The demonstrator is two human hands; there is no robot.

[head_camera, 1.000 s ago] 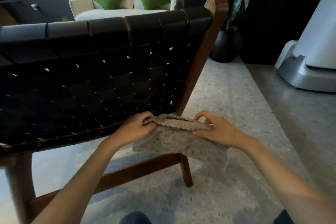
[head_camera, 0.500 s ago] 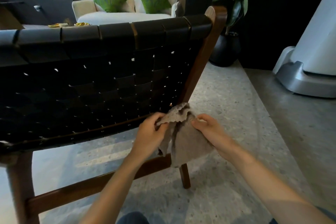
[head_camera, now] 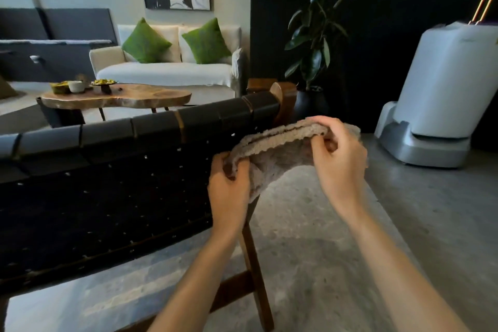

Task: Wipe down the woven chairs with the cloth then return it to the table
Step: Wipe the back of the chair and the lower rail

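There the left hand [head_camera: 229,188] bunches the grey cloth [head_camera: 275,153] at its lower end, the right hand [head_camera: 339,162] pinches its upper fold, fingers curled just beside the woven chair [head_camera: 107,183], so I'd judge the wiping nearly over, with the return to the wooden table [head_camera: 151,96] beyond not yet made.

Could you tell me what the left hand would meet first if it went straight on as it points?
Probably the woven chair back, just beyond the left hand gripping the cloth; depth is unclear.
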